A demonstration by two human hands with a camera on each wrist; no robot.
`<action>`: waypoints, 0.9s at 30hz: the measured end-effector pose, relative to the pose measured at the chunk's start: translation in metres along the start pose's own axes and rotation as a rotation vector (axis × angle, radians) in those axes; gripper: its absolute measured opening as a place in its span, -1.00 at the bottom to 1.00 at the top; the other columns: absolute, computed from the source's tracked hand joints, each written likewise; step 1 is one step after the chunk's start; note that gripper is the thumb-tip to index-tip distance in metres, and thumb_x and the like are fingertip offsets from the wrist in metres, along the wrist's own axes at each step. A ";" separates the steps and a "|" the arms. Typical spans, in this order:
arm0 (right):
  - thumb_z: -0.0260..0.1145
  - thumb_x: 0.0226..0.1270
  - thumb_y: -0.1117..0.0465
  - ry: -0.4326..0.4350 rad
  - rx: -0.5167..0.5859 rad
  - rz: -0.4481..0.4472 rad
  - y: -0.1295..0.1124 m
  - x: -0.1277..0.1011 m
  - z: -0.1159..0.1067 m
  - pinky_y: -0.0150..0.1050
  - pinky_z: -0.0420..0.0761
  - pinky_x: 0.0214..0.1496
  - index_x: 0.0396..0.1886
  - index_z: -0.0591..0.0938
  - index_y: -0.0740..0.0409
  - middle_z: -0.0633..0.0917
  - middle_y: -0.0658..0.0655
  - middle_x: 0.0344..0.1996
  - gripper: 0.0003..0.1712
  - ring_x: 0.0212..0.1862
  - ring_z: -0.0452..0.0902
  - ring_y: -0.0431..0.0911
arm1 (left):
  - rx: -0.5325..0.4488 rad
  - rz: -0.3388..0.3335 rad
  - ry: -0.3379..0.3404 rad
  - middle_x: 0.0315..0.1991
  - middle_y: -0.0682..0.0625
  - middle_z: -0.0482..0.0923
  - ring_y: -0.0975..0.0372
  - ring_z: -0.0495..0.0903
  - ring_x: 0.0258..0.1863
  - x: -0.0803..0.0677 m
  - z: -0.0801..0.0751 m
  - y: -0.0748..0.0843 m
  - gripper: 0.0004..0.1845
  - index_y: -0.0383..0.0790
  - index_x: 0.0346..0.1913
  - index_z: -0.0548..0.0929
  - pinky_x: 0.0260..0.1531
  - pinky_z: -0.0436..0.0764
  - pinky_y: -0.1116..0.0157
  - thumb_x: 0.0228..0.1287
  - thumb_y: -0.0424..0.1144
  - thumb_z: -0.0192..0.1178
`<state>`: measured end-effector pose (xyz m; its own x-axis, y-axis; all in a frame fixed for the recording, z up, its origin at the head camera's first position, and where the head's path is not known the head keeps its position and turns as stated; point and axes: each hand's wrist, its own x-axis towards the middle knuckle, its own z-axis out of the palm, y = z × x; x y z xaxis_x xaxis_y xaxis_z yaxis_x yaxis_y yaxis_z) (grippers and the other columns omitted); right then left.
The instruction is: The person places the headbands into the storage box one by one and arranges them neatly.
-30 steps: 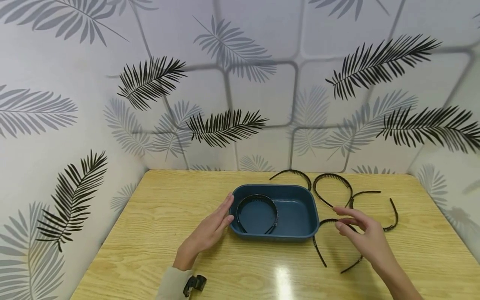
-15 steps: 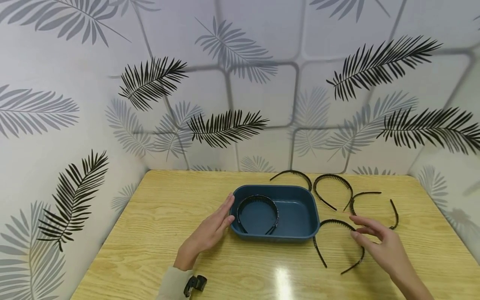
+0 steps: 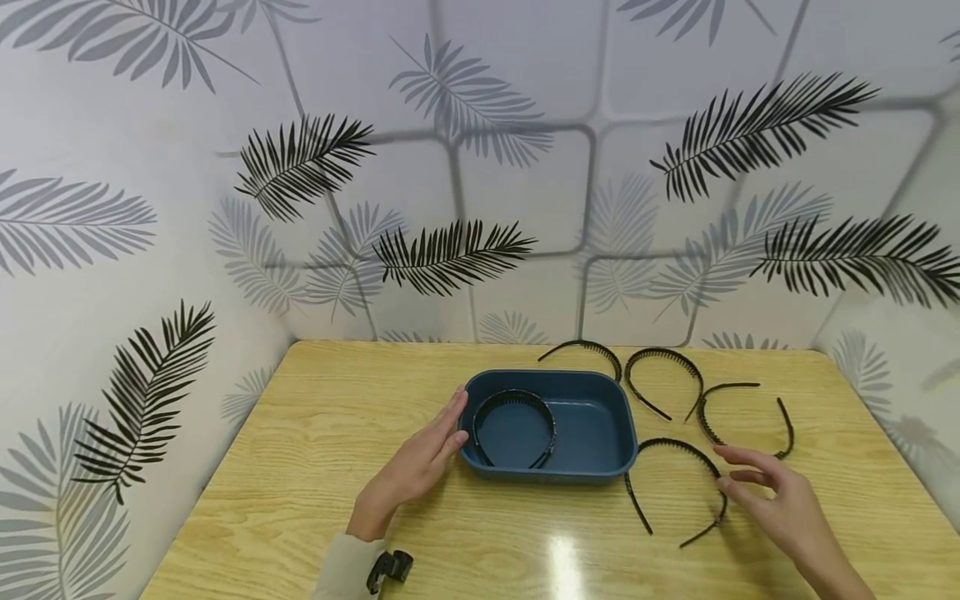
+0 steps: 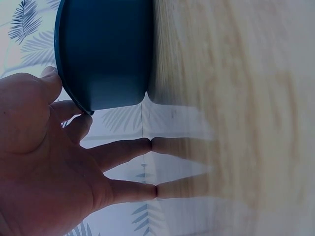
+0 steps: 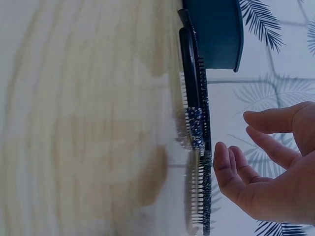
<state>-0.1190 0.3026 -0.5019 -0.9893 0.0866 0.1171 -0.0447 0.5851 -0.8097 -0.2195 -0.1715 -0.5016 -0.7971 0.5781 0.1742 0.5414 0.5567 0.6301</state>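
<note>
The left hand lies on the wooden table with its fingers straight and relaxed, the fingertips resting against the left end of the blue tray; the left wrist view shows the same hand open, two fingers touching the tabletop and the others at the tray's rim; it holds nothing; inside the tray, toward its left half, lies one black toothed headband with its open ends toward the person

The right hand hovers just above the table to the right of the tray, fingers loosely spread and slightly bent, gripping nothing; its fingertips are just beside the right side of the nearest headband, which lies flat on the table just right of the tray's front corner, and whether they touch it cannot be told from the head view; the right wrist view shows this hand open, with a gap between the fingers and the headband's teeth, the tray beyond

Three more black headbands lie on the table behind: one at the tray's far right corner, one just right of it, and one further right, near the right hand; leaf-patterned walls enclose the table
</note>
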 end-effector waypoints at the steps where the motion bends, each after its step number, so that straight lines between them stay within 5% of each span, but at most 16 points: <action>1: 0.47 0.38 0.24 -0.003 -0.009 0.009 0.001 0.000 0.000 -0.34 0.66 -0.27 0.27 0.62 0.31 0.62 -0.28 0.09 -0.49 -0.13 0.55 -0.50 | -0.001 0.001 0.002 0.66 -0.21 -0.16 0.08 -0.11 0.63 0.000 0.000 0.000 -0.36 -0.33 0.65 -0.06 0.52 0.08 -0.02 0.72 -0.16 -0.16; 5: 0.45 0.39 0.24 -0.038 -0.041 0.037 0.005 0.001 0.000 -0.34 0.66 -0.25 0.29 0.60 0.33 0.63 0.30 0.21 -0.47 -0.12 0.55 -0.47 | -0.003 0.003 0.004 0.66 -0.22 -0.16 0.06 -0.11 0.62 0.000 0.001 0.000 -0.36 -0.34 0.64 -0.06 0.52 0.08 -0.05 0.72 -0.17 -0.16; 7: 0.43 0.41 0.25 -0.065 -0.045 0.048 0.007 0.002 -0.001 -0.33 0.67 -0.24 0.31 0.58 0.34 0.57 0.43 0.25 -0.47 -0.09 0.56 -0.40 | -0.003 0.000 0.000 0.66 -0.20 -0.18 0.08 -0.12 0.63 0.000 0.001 0.000 -0.36 -0.33 0.65 -0.07 0.52 0.07 -0.03 0.72 -0.17 -0.16; 14: 0.46 0.36 0.29 -0.108 -0.076 0.032 0.014 0.007 -0.001 -0.29 0.67 -0.24 0.29 0.60 0.31 0.60 0.41 0.23 -0.46 -0.07 0.67 -0.20 | -0.003 -0.004 -0.001 0.66 -0.21 -0.17 0.09 -0.11 0.63 0.000 0.000 0.000 -0.36 -0.33 0.65 -0.07 0.53 0.08 -0.01 0.72 -0.17 -0.15; 21: 0.50 0.30 0.29 -0.127 -0.155 -0.005 0.017 0.013 0.001 0.18 0.63 -0.08 0.20 0.68 0.27 0.73 0.35 0.00 -0.53 -0.09 0.68 0.08 | -0.003 -0.002 0.000 0.66 -0.21 -0.16 0.09 -0.11 0.62 0.000 -0.001 0.002 -0.36 -0.33 0.64 -0.05 0.52 0.08 -0.01 0.72 -0.16 -0.15; 27: 0.53 0.22 0.35 -0.124 -0.197 -0.045 0.017 0.015 0.003 0.05 0.63 -0.14 0.07 0.75 0.26 0.71 0.36 0.01 -0.61 -0.11 0.69 0.11 | -0.003 0.008 0.008 0.65 -0.21 -0.15 0.08 -0.10 0.62 0.000 0.000 0.002 -0.37 -0.35 0.64 -0.04 0.52 0.08 -0.01 0.71 -0.19 -0.15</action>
<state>-0.1352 0.3113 -0.5162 -0.9969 -0.0360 0.0696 -0.0737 0.7335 -0.6757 -0.2184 -0.1702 -0.5006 -0.7952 0.5774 0.1853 0.5467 0.5504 0.6311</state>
